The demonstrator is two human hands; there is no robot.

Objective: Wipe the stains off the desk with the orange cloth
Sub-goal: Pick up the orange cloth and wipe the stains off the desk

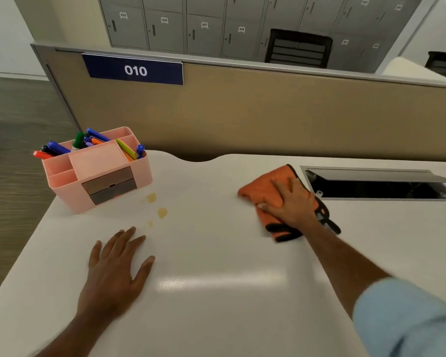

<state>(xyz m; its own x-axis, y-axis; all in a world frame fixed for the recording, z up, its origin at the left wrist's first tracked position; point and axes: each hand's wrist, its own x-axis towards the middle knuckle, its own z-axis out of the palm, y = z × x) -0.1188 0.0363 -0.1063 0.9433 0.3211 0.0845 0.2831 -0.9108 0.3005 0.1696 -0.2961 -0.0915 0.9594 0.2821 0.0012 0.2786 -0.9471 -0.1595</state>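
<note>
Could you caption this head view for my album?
Right hand presses folded orange cloth on white desk; yellowish stains await.

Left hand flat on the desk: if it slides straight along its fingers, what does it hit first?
Probably the yellow stains just beyond the left hand fingertips; past them, likely the pink pen organizer. Depth makes the exact line uncertain.
</note>
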